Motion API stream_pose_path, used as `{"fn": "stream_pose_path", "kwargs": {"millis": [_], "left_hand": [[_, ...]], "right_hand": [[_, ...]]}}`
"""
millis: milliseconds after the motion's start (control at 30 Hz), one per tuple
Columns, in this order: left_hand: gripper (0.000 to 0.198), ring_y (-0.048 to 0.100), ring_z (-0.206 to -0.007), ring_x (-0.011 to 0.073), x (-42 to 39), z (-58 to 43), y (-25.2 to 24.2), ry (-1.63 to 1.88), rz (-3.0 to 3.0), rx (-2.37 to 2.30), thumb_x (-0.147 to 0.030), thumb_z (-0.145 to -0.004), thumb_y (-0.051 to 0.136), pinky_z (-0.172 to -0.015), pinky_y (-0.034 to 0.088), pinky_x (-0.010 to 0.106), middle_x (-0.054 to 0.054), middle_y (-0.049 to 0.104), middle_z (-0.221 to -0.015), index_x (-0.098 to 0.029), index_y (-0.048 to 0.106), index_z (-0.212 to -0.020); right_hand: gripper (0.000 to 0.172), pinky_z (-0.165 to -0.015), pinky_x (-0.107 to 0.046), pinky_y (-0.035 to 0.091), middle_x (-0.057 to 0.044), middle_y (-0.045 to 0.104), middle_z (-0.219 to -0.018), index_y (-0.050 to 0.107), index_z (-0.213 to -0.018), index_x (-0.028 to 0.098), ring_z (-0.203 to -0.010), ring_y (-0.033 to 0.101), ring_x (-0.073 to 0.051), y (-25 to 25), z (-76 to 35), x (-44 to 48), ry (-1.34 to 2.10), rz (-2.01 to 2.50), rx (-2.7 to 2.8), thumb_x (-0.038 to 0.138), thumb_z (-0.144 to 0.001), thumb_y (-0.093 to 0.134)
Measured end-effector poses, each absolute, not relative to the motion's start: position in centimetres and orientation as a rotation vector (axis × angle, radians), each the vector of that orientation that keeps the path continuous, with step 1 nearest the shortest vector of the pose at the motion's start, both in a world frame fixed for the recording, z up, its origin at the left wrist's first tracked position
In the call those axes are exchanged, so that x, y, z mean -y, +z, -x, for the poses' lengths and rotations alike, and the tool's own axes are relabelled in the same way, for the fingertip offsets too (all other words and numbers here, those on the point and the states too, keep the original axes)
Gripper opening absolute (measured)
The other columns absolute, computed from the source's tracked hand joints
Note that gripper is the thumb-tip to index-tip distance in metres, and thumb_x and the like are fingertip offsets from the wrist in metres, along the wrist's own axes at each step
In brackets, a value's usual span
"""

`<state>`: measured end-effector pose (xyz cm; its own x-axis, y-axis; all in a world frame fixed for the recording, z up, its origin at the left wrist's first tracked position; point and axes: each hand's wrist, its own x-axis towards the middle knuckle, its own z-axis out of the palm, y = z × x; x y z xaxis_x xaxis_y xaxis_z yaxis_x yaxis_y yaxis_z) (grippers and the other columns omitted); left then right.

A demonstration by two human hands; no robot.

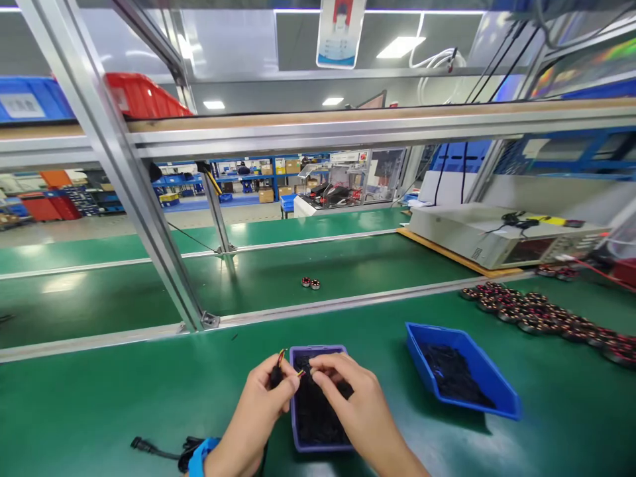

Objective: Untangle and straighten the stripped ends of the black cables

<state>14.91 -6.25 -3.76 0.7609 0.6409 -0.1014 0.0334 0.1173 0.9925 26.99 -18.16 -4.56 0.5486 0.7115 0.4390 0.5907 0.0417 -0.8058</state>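
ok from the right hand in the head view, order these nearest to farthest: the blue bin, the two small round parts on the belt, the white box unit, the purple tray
Measured from the right hand:
1. Purple tray, directly under the hand.
2. Blue bin, to its right on the green table.
3. Two small round parts, ahead on the belt.
4. White box unit, far right, beyond the belt.

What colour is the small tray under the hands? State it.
Purple tray, filled with small black parts, beneath the left hand and right hand; head view.
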Motion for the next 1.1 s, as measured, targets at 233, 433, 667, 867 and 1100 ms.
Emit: {"fn": "stream_pose_path", "kwargs": {"millis": [233, 433, 667, 867, 1100], "left_hand": [[0.024, 0.032, -0.048, 0.0084, 6.5, -15.0, -3.6, 0.422, -1.373, -0.591, -0.038, -0.068, 0.069, -0.047, 0.021, 0.021, -0.009, 0.04, -0.049, -0.02, 0.053, -0.066], [0.02, 0.033, -0.054, 0.009, 6.8, -14.8, -3.3, 0.45, -1.366, -0.562, -0.031, -0.073, 0.069, -0.05, 0.026, 0.021, -0.008, 0.041, -0.057, -0.019, 0.054, -0.066], [0.02, 0.034, -0.053, 0.0088, 6.7, -14.9, -3.5, 0.446, -1.369, -0.558, -0.032, -0.072, 0.069, -0.05, 0.027, 0.021, -0.007, 0.043, -0.058, -0.019, 0.056, -0.066], [0.025, 0.036, -0.051, 0.008, 6.8, -14.8, -3.7, 0.432, -1.362, -0.562, -0.038, -0.073, 0.072, -0.047, 0.022, 0.02, -0.007, 0.045, -0.058, -0.018, 0.057, -0.07], [0.037, 0.034, -0.049, 0.0075, 6.9, -14.8, -3.7, 0.393, -1.33, -0.555, -0.05, -0.073, 0.074, -0.047, 0.02, 0.02, -0.007, 0.044, -0.055, -0.017, 0.057, -0.073]], "right_hand": [[0.012, -0.073, -0.024, 0.056, -0.001, 0.074, -0.085, 0.074, -0.088, 0.024, -0.075, 0.069, -0.016, -4.1, -26.4, 18.4, 0.065, 1.476, 1.044, 0.022, -0.092, 0.063], [0.013, -0.074, -0.026, 0.055, -0.001, 0.074, -0.081, 0.073, -0.084, 0.024, -0.073, 0.069, -0.017, -3.7, -26.5, 18.3, -0.065, 1.452, 1.068, 0.018, -0.091, 0.064], [0.014, -0.072, -0.028, 0.056, -0.002, 0.075, -0.082, 0.073, -0.083, 0.023, -0.074, 0.069, -0.018, -3.4, -26.3, 18.6, -0.076, 1.478, 1.103, 0.02, -0.092, 0.062], [0.015, -0.071, -0.025, 0.055, 0.0, 0.074, -0.079, 0.073, -0.081, 0.024, -0.071, 0.069, -0.017, -3.6, -26.2, 18.4, -0.039, 1.49, 1.077, 0.02, -0.091, 0.062], [0.011, -0.072, -0.024, 0.055, 0.001, 0.076, -0.081, 0.077, -0.083, 0.026, -0.072, 0.071, -0.018, -4.5, -26.3, 18.2, 0.173, 1.492, 0.976, 0.027, -0.088, 0.067]]}}
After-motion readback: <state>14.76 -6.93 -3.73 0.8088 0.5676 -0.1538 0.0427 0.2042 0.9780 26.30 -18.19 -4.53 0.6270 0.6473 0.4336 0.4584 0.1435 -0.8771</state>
